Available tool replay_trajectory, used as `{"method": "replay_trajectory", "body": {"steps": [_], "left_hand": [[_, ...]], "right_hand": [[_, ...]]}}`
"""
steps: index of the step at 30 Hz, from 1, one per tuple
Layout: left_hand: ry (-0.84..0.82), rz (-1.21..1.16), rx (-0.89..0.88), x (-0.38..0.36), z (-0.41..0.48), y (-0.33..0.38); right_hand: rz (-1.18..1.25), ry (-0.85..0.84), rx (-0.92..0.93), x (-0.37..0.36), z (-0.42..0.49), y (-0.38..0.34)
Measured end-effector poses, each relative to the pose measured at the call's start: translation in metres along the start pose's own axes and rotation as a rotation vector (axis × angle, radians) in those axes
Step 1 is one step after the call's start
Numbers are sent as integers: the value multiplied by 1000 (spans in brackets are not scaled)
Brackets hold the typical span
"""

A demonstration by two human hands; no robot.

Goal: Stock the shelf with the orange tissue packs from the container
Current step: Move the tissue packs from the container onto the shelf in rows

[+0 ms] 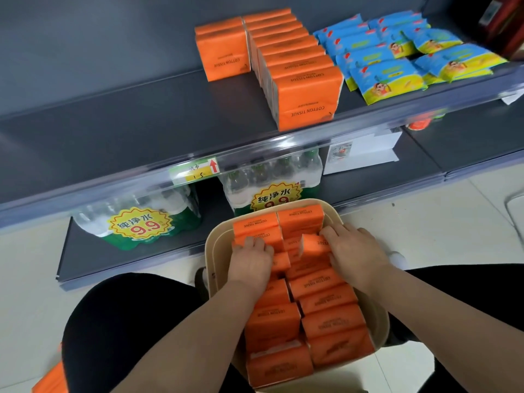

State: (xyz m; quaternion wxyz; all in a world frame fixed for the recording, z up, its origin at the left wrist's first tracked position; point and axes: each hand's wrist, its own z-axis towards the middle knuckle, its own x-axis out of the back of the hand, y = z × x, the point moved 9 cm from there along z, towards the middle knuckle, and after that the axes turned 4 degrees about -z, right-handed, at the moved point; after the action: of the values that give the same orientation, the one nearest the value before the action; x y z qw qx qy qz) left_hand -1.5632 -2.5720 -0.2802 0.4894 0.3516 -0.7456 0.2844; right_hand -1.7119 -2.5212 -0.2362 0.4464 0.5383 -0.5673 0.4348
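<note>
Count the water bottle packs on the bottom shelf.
2: one water pack at the left of the bottom shelf, the second pack to its right, behind the tissue basket. Others may hide under the shelf above.

- The left grip (251,259) and right grip (354,248) are bare.
- The left forearm (209,316) and right forearm (425,302) are uncovered from the wrist to the bottom edge of the frame.
- Black trousers (127,321) cover both legs, at lower left and along the right edge. The cloth is plain and matte.
- A small white rounded shape (397,258) sits just above the right leg, possibly a shoe toe; it is too small to tell.
</note>
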Motion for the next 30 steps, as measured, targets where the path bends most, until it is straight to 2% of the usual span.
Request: {"method": "replay_trajectory", "body": {"steps": [6,15,18,30], "left_hand": [[62,-207,60,33,-14,-13],[476,-354,81,169,-57,-63],[561,-357,107,217,-65,-86],[555,-276,225,295,-27,-172]], "right_hand": [[-46,36,-8,25,-6,-2],[-136,276,-8,128,-19,-17],[-157,353,-10,165,-18,-21],[-130,486,148,234,21,-69]]}}
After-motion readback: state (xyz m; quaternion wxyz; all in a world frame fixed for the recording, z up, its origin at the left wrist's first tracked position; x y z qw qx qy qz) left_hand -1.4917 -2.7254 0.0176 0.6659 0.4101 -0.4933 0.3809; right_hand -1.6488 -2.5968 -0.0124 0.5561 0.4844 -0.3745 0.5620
